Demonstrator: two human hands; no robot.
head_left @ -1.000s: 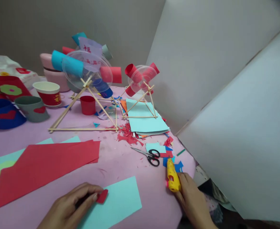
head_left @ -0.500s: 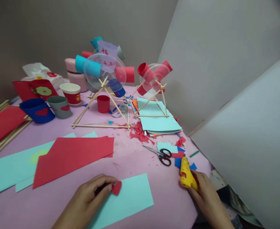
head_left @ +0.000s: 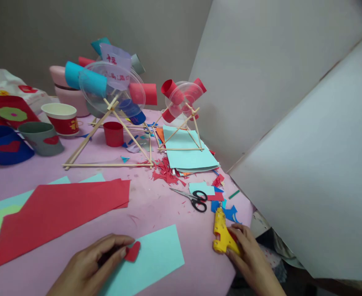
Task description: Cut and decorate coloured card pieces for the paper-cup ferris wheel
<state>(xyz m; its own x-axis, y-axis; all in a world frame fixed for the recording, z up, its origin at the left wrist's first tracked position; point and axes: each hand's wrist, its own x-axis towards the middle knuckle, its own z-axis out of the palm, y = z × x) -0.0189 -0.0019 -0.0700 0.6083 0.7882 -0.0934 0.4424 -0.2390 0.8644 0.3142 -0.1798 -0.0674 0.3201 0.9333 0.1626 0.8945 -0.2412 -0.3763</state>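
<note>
Between the thumb and fingers of my left hand point(head_left: 96, 261) is a small red paper cutout point(head_left: 133, 251), pinched at its left side; part of its shape is hidden. It is over a light blue sheet of paper point(head_left: 159, 255), whose near left corner my hand covers. My right hand point(head_left: 249, 250) has its fingers around the handle of a yellow hot glue gun point(head_left: 220, 230). The gun's nozzle points away from me, toward some blue paper scraps point(head_left: 230, 213). Black-handled scissors point(head_left: 196, 200) lie a little farther off, blades to the left.
Red sheets point(head_left: 66, 209) lie at left over light blue ones. Behind stand a large stick-framed wheel point(head_left: 111, 88), a smaller one point(head_left: 185, 98), and several cups, including a grey cup point(head_left: 40, 139). Red scraps point(head_left: 167, 172) litter the middle. A wall point(head_left: 276, 123) rises beyond the right edge.
My view has swung to the right, so everything sits farther left in the picture. Both hands keep their hold; more of the glue gun's handle shows now.
</note>
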